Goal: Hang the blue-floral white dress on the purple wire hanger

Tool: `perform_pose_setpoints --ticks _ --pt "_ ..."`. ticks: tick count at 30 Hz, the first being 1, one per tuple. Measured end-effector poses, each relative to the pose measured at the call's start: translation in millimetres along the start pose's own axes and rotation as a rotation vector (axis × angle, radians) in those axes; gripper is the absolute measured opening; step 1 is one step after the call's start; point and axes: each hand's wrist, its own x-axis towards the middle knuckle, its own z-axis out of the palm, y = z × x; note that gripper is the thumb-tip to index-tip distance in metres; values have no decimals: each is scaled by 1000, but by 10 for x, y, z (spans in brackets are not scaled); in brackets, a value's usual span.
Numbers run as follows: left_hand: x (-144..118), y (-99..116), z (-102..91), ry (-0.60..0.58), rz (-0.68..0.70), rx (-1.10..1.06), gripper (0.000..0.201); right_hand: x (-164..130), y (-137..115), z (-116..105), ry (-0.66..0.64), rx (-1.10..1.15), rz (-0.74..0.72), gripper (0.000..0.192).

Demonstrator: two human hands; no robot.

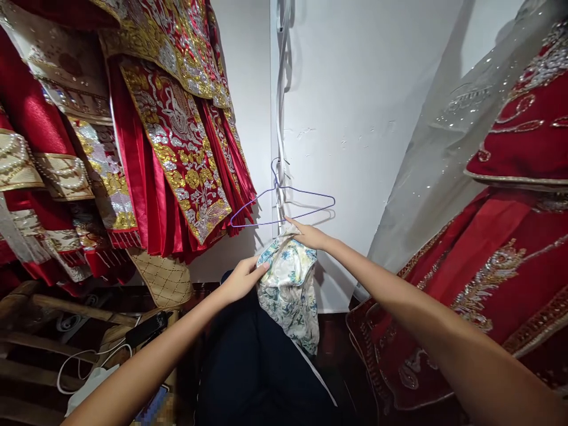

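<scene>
A floral garment [288, 296], white with blue, green and yellow print, hangs between my hands above my lap. My left hand [242, 279] grips its left edge, thumb on top and fingers mostly hidden behind the cloth. My right hand [308, 235] pinches the garment's upper edge. Just beyond them a purple wire hanger [302, 190] hangs by its hook against the white wall, with nothing on it. A thin pale strap [317, 373] trails from below the garment across my dark trousers.
Red garments with gold and silver embroidery [190, 160] hang on the left. On the right are a red beaded dress [497, 260] and a sheer veil [426, 148]. A wooden chair [80, 310] at lower left bears a black device [146, 329] and white cable [62, 373].
</scene>
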Motion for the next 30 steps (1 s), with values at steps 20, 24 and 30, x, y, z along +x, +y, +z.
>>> perform_pose_setpoints --ticks 20,24,30 --pt "33 -181 -753 -35 -246 1275 39 -308 -75 -348 136 233 -126 31" --pt "220 22 -981 143 -233 1150 43 -281 -64 -297 206 219 -116 25" --pt "150 252 -965 209 -193 1179 49 -325 -105 -284 247 141 -20 27"
